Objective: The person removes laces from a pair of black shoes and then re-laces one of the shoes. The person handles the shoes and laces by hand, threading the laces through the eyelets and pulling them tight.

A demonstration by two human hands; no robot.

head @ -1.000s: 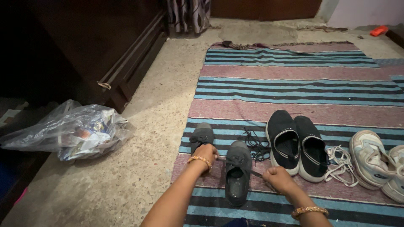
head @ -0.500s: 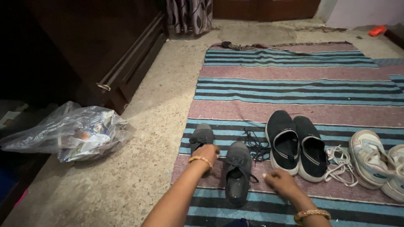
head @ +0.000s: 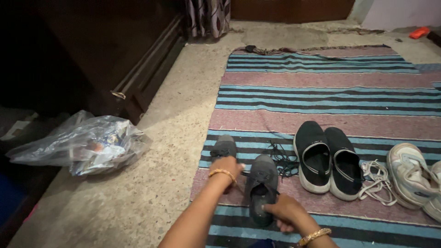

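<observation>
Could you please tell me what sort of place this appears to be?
Probably a room in a home, seen from floor level: a blue, pink and black striped woven rug on a speckled stone floor, dark wooden furniture, and a patterned curtain.

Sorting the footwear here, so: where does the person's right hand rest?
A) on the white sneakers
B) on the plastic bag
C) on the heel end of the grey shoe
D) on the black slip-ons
C: the right hand grips the near heel end of the grey shoe.
</observation>
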